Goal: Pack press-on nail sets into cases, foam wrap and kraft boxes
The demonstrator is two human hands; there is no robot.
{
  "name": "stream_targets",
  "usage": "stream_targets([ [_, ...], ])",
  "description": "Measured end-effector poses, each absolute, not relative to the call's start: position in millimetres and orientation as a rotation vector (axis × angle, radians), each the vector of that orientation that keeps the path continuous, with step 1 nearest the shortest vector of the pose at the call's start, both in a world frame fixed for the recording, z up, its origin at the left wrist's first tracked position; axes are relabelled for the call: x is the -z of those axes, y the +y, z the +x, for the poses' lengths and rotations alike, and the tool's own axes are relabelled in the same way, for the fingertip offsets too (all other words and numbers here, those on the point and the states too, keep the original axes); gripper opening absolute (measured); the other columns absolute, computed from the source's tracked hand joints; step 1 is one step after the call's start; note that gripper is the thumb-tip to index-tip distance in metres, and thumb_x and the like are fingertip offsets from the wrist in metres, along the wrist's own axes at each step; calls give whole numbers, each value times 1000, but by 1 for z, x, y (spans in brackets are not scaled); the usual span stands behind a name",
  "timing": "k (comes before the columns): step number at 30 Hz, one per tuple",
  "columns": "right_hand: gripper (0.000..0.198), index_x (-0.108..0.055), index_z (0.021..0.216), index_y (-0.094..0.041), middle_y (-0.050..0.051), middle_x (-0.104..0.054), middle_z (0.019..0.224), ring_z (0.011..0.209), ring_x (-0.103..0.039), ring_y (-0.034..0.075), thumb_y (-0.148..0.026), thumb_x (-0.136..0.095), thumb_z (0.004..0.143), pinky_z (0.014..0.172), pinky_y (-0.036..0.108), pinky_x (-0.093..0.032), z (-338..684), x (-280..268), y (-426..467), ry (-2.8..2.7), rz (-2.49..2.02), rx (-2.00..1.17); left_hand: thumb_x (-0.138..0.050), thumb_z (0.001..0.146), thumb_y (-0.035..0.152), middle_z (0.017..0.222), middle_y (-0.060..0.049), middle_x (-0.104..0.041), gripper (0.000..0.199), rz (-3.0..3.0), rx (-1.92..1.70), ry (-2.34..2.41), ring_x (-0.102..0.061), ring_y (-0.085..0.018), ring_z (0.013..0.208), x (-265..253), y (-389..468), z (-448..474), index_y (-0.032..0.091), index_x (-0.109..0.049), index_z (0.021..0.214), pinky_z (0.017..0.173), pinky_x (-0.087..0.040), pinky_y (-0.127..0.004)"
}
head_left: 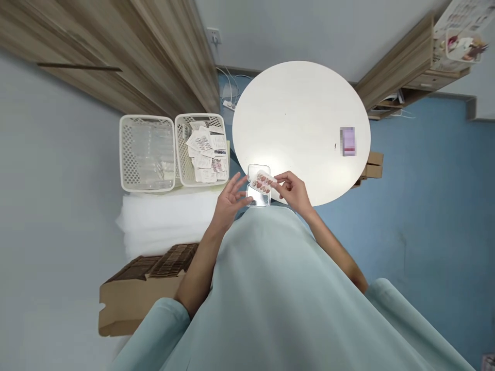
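Note:
A small white card with reddish-brown press-on nails (263, 181) is pinched between the thumb and fingers of my right hand (293, 191). It is tilted over an opened clear plastic case (258, 198) at the near edge of the round white table. The two halves of the case lie one behind the other, and the card covers part of both. My left hand (229, 202) is at the left side of the case, fingers spread and stretched out, its thumb at the near half. Whether that thumb presses on the case, I cannot tell.
Left of the round table (301, 103) stand a white basket of nail cards (178, 154) and a white basket of clear plastic cases (122, 154). Nearer are white wrapping (166, 221) and a cardboard box (124, 309). A blurred purple item (348, 141) lies at the table's right.

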State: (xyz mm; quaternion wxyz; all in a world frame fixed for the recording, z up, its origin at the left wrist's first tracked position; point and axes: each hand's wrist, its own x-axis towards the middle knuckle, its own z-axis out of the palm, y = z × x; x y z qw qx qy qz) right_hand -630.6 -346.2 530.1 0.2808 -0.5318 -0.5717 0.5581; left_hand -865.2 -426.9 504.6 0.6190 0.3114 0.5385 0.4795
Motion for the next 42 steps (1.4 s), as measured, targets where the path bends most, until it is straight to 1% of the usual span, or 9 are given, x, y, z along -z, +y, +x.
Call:
stream_targets([
  [12,34,-76,113,-28,2,-76,99,67,-61,15,-59,-70,100,68,31,-50,-617,-553,-370,-1887,-1458,-1356,-95,81,40,170,-19,-48,99,774,-1069,1201,-69,-18,105,-508,-425,-855,29,-46,166,100,-60,-38],
  [18,26,-81,116,-31,4,-70,100,68,-61,14,-49,-64,108,69,32,-50,-621,-557,-377,-2021,-1456,-1211,-94,82,40,170,-19,-48,96,788,-1068,1182,-69,-20,109,-510,-428,-854,28,-47,166,99,-60,-37],
  [22,27,-84,113,-32,3,-67,96,69,-59,15,-49,-63,109,68,31,-48,-623,-553,-379,-2030,-1449,-1188,-94,83,40,169,-19,-49,96,787,-1062,1180,-69,-21,111,-512,-430,-855,28,-46,166,101,-59,-38],
  [27,30,-85,111,-30,3,-69,95,69,-58,15,-54,-69,104,68,32,-50,-625,-551,-382,-1926,-1407,-1213,-95,81,39,169,-18,-50,95,756,-1077,1183,-69,-20,111,-513,-434,-855,28,-50,164,102,-59,-38],
  [30,41,-82,115,-26,4,-73,97,71,-60,15,-62,-75,96,70,32,-54,-625,-548,-376,-1630,-1518,-1210,-96,80,39,168,-17,-51,96,728,-1093,1171,-70,-20,107,-514,-437,-856,28,-50,163,99,-62,-39],
  [33,54,-81,111,-23,5,-76,96,66,-60,14,-71,-77,88,59,30,-53,-624,-541,-365,-1373,-1629,-1372,-95,80,39,167,-17,-52,94,738,-1086,1151,-71,-21,108,-516,-440,-856,28,-52,163,97,-62,-39],
  [37,58,-80,100,-20,6,-77,96,57,-55,11,-76,-76,84,46,27,-42,-628,-530,-352,-1248,-1573,-1597,-94,82,37,167,-17,-53,90,732,-1063,1136,-71,-21,107,-514,-443,-856,29,-53,162,98,-62,-40],
  [39,56,-79,101,-20,6,-77,94,56,-53,11,-74,-78,83,46,27,-43,-631,-527,-349,-1232,-1566,-1576,-94,82,37,166,-17,-54,90,734,-1064,1142,-71,-22,109,-512,-445,-855,29,-53,162,100,-62,-42],
  [42,54,-79,108,-22,3,-76,93,57,-52,11,-71,-79,84,53,29,-50,-634,-528,-347,-1277,-1567,-1487,-93,83,38,162,-17,-58,89,742,-1065,1155,-70,-25,118,-508,-446,-856,27,-52,162,103,-61,-44],
])
